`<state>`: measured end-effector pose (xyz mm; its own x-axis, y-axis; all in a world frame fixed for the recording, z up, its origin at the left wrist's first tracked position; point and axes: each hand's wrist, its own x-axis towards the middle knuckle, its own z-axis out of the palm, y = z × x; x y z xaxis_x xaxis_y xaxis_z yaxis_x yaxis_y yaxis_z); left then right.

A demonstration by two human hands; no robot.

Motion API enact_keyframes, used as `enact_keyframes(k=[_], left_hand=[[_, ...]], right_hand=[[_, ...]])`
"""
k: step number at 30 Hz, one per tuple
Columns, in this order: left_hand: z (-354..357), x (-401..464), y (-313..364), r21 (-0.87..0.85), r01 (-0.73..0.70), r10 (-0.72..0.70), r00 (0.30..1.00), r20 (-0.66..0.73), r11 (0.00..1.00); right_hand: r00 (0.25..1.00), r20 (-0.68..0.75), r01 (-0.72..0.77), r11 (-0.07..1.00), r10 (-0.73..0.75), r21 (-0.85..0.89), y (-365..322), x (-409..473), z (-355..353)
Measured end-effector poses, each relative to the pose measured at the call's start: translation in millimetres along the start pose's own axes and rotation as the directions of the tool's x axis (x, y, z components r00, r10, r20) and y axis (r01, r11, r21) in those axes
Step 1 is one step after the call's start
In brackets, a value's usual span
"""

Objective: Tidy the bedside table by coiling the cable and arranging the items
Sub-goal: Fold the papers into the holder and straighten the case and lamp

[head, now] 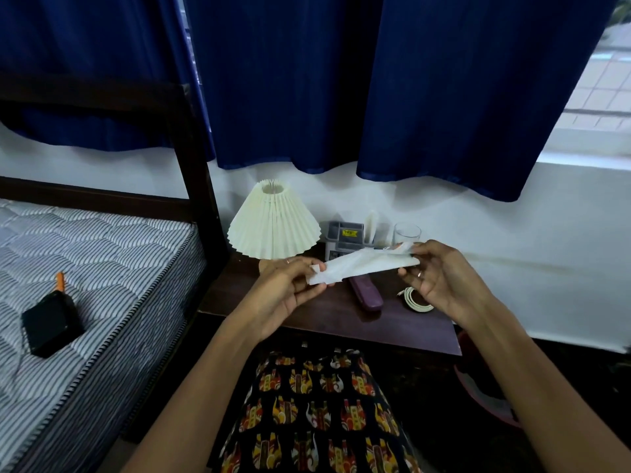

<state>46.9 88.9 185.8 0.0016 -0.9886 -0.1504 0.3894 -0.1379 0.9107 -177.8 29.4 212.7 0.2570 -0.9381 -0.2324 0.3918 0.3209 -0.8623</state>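
Above a dark wooden tabletop (327, 315), the left hand (286, 288) and right hand (440, 278) each pinch one end of a soft white packet (362, 264), fingers curled round its crinkled wrapper. The arranging step seems in hand (the white cable (415, 300) already lies coiled on the tabletop, under the right hand). Next, the packet likely needs setting down neatly near the grey organiser (345, 238), clear glass (406, 232), purple case (367, 295) and pleated cream lamp (273, 227).
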Motion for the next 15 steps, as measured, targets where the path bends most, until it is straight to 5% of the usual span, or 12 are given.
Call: enact_keyframes(k=[3, 7, 15], left_hand=[[1, 9, -9, -0.098, 0.028, -0.032, 0.999, -0.037, 0.995], [1, 25, -30, 0.033, -0.03, 0.033, 0.995, -0.097, 0.999], [-11, 70, -61, 0.298, -0.071, 0.136, 0.97, -0.201, 0.952]], right_hand=[[0.999, 0.018, -0.043, 0.997, 0.042, 0.057, 5, 5, -3], [0.998, 0.019, -0.068, 0.996, 0.067, 0.053, 28, 13, 7], [0.987, -0.14, -0.113, 0.959, 0.079, -0.261, 68, 66, 24]])
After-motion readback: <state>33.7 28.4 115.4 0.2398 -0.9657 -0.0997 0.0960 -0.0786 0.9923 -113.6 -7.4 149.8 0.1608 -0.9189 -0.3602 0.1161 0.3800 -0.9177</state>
